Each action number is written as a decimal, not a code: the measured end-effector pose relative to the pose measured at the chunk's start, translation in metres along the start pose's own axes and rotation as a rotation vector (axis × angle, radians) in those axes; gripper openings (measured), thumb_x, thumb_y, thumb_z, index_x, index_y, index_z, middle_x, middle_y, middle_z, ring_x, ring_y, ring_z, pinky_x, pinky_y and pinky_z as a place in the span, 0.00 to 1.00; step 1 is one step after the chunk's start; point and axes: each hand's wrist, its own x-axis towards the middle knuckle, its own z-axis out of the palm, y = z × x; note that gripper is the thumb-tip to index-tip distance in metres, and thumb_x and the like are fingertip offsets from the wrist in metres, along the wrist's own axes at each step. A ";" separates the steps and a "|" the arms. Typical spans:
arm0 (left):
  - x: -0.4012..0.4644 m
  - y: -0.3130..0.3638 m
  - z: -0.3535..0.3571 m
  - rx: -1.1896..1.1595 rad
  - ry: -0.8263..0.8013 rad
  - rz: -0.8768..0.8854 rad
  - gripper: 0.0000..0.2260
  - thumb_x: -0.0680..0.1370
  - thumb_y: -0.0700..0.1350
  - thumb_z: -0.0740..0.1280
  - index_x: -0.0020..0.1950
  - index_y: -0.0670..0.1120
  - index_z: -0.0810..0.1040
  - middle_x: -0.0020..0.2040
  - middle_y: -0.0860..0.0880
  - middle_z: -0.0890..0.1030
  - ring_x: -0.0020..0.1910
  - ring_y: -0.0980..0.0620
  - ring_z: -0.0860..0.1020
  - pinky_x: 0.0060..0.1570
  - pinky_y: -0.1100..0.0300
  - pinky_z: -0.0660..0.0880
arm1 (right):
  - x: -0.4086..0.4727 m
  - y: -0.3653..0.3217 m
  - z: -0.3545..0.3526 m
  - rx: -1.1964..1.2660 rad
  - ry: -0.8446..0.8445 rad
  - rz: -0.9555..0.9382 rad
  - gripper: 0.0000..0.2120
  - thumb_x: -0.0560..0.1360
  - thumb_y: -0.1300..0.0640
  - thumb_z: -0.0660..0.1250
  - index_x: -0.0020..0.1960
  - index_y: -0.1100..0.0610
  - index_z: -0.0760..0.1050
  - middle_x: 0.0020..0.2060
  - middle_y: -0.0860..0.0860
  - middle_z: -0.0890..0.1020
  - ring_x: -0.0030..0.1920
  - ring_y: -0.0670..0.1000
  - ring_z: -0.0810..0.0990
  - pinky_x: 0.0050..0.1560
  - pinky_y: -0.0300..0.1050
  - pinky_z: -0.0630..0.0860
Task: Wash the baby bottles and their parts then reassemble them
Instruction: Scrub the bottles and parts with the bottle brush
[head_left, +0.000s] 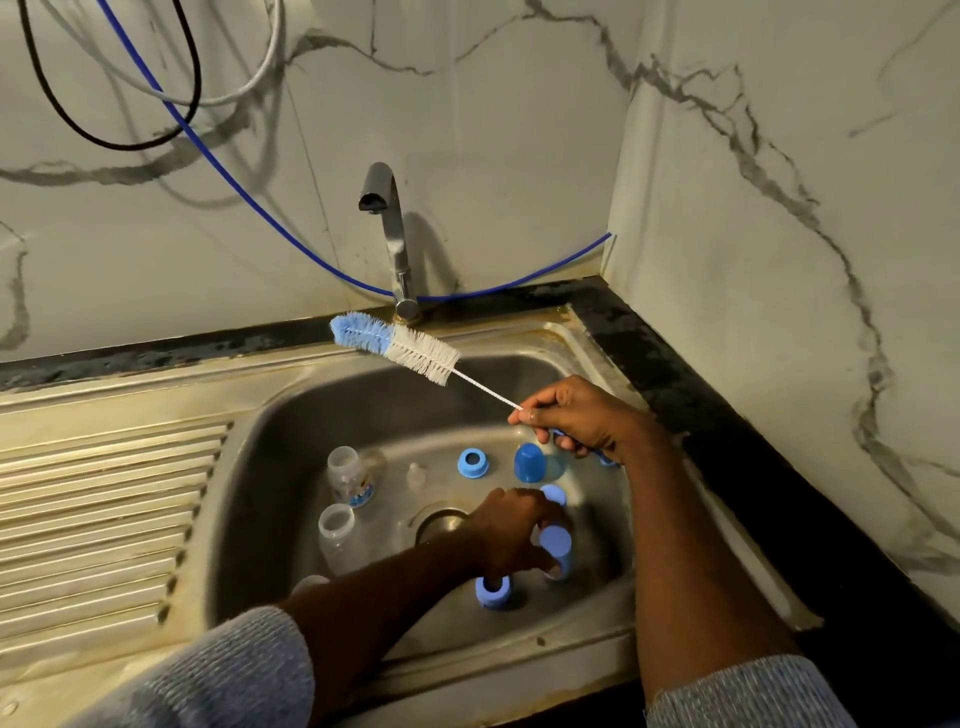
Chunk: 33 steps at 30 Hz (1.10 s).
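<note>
My right hand (576, 421) grips the handle of a bottle brush (402, 347), whose blue and white bristles point up and left over the sink (249, 467). My left hand (511, 530) reaches down into the basin and closes its fingers round a blue cap (556, 543). Two clear baby bottles stand at the left, one with a printed label (350, 475) and one plain (337, 535). A clear teat (415, 474), a blue ring (472, 462), a blue dome cap (530, 461) and another blue ring (493, 590) lie on the sink floor.
The tap (389, 228) stands behind the basin with no water running. A ribbed drainboard (104, 519) lies to the left. A dark counter (701, 395) runs along the right wall. A blue hose (249, 197) and cables hang on the marble wall. The drain (441, 519) sits mid-basin.
</note>
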 end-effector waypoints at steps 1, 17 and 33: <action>-0.004 -0.001 -0.008 -0.095 0.038 -0.007 0.18 0.71 0.52 0.79 0.57 0.49 0.81 0.52 0.51 0.81 0.45 0.57 0.78 0.48 0.58 0.73 | 0.001 -0.001 0.001 -0.007 -0.003 -0.002 0.07 0.79 0.54 0.69 0.52 0.54 0.85 0.32 0.50 0.79 0.24 0.45 0.68 0.23 0.38 0.63; -0.162 -0.114 -0.147 -1.536 1.266 -0.347 0.16 0.84 0.40 0.61 0.70 0.34 0.71 0.59 0.34 0.79 0.48 0.44 0.81 0.48 0.59 0.82 | 0.020 -0.008 0.039 -0.242 -0.012 -0.120 0.05 0.79 0.56 0.70 0.49 0.50 0.85 0.25 0.45 0.79 0.25 0.39 0.73 0.29 0.32 0.68; -0.165 -0.135 -0.157 -1.159 1.275 -0.393 0.10 0.82 0.40 0.66 0.63 0.44 0.76 0.54 0.45 0.83 0.47 0.51 0.86 0.40 0.60 0.83 | 0.009 -0.020 0.044 -0.252 -0.066 -0.142 0.05 0.77 0.55 0.72 0.48 0.51 0.86 0.26 0.46 0.79 0.26 0.39 0.73 0.28 0.31 0.68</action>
